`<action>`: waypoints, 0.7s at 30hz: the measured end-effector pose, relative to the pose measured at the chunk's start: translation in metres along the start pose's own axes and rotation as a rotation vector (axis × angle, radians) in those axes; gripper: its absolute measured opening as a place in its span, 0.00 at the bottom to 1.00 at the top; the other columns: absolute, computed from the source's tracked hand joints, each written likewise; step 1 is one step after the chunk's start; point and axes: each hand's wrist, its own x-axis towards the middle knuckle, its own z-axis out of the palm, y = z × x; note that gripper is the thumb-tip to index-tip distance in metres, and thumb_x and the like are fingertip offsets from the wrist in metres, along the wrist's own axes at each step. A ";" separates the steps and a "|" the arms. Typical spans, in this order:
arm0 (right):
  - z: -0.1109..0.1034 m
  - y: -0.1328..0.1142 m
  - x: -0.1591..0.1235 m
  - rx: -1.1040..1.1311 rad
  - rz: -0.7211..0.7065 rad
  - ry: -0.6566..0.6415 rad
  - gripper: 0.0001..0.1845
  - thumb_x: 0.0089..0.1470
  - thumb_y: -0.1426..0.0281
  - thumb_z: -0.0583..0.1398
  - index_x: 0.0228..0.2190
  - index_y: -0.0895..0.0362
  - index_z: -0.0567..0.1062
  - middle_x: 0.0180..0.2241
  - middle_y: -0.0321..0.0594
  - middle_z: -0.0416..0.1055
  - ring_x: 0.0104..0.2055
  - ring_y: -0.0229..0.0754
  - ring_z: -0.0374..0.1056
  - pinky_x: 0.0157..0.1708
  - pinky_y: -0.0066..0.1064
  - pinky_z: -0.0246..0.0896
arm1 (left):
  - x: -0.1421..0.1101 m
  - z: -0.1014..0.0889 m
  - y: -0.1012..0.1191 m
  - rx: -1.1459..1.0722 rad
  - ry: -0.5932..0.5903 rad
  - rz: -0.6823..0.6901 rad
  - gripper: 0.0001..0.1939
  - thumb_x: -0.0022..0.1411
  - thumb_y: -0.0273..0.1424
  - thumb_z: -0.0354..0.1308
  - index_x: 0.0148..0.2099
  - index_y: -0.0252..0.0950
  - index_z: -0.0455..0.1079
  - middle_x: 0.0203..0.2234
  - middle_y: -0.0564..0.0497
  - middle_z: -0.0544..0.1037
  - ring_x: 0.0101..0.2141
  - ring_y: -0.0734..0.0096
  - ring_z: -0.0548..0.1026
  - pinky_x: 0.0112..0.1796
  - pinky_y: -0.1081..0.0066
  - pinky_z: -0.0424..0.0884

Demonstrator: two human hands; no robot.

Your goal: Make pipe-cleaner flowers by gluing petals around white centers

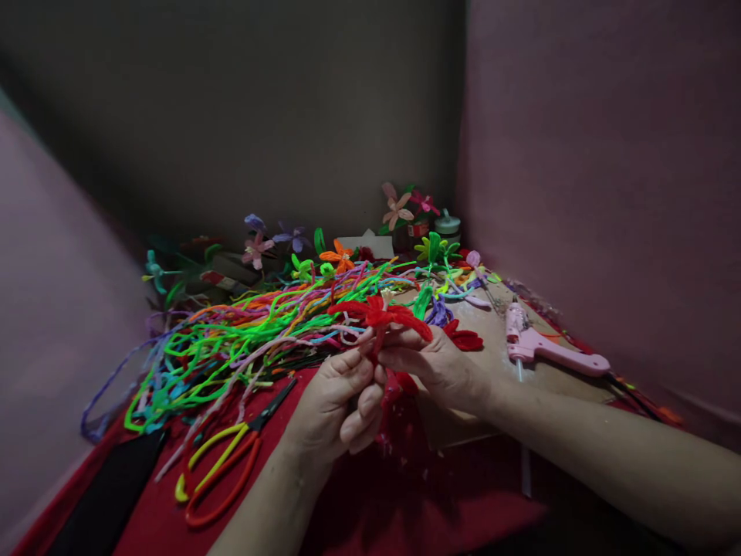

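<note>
A red pipe-cleaner flower (379,311) with a pale centre is held up in front of me, its long petals spread to both sides. My left hand (346,398) pinches it from below, near the base. From the right, my right hand (431,367) closes on the same flower just under its petals. The fingers of both hands meet there and hide the flower's lower end. Loose red petals (463,337) lie on the board just past my right hand.
Scissors (223,467) with red and yellow handles lie at left, beside a heap of coloured pipe cleaners (248,332). A pink glue gun (549,351) rests on a brown board (556,386) at right. Finished flowers (397,207) and a lidded jar (448,224) stand along the back wall.
</note>
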 end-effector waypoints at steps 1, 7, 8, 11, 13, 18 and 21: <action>0.000 0.000 0.000 0.020 0.013 0.016 0.09 0.49 0.67 0.63 0.36 0.51 0.79 0.34 0.34 0.75 0.37 0.36 0.69 0.43 0.31 0.61 | 0.000 0.001 0.001 0.029 0.023 0.005 0.06 0.56 0.32 0.59 0.32 0.34 0.72 0.12 0.58 0.67 0.06 0.88 0.51 0.07 0.83 0.55; -0.001 0.005 0.002 0.074 0.032 0.154 0.06 0.47 0.69 0.64 0.32 0.51 0.79 0.33 0.33 0.75 0.37 0.35 0.68 0.43 0.30 0.60 | 0.000 0.011 -0.003 0.523 0.323 0.235 0.07 0.57 0.34 0.57 0.32 0.35 0.70 0.16 0.57 0.69 0.13 0.81 0.63 0.15 0.80 0.60; -0.001 0.005 0.002 0.068 0.028 0.170 0.06 0.47 0.70 0.64 0.31 0.51 0.79 0.33 0.33 0.74 0.38 0.35 0.67 0.44 0.30 0.59 | 0.000 0.012 -0.005 0.646 0.367 0.289 0.08 0.57 0.34 0.57 0.29 0.34 0.69 0.16 0.57 0.68 0.15 0.81 0.63 0.17 0.79 0.60; -0.001 0.006 0.001 0.073 0.052 0.169 0.06 0.47 0.69 0.65 0.31 0.53 0.79 0.31 0.34 0.74 0.35 0.35 0.67 0.42 0.29 0.60 | -0.001 0.013 -0.010 0.945 0.474 0.435 0.12 0.57 0.32 0.56 0.23 0.35 0.66 0.15 0.57 0.66 0.18 0.79 0.62 0.22 0.78 0.60; 0.000 0.006 0.001 0.091 0.080 0.158 0.07 0.46 0.68 0.65 0.32 0.54 0.79 0.30 0.34 0.74 0.33 0.35 0.67 0.38 0.28 0.60 | -0.002 0.013 -0.011 1.023 0.519 0.501 0.12 0.57 0.32 0.56 0.22 0.36 0.66 0.15 0.56 0.65 0.18 0.78 0.62 0.23 0.77 0.59; 0.002 0.005 0.001 0.088 0.110 0.160 0.12 0.44 0.65 0.66 0.34 0.54 0.79 0.31 0.36 0.74 0.35 0.38 0.67 0.37 0.30 0.61 | -0.001 0.018 -0.008 0.875 0.502 0.486 0.14 0.56 0.31 0.58 0.19 0.36 0.66 0.14 0.56 0.64 0.17 0.78 0.60 0.21 0.77 0.56; 0.003 0.003 0.001 0.082 0.121 0.131 0.14 0.44 0.62 0.66 0.33 0.56 0.79 0.32 0.38 0.74 0.38 0.41 0.68 0.39 0.33 0.62 | 0.000 0.017 -0.005 0.765 0.483 0.383 0.14 0.57 0.32 0.57 0.21 0.35 0.65 0.13 0.57 0.62 0.15 0.79 0.58 0.18 0.77 0.53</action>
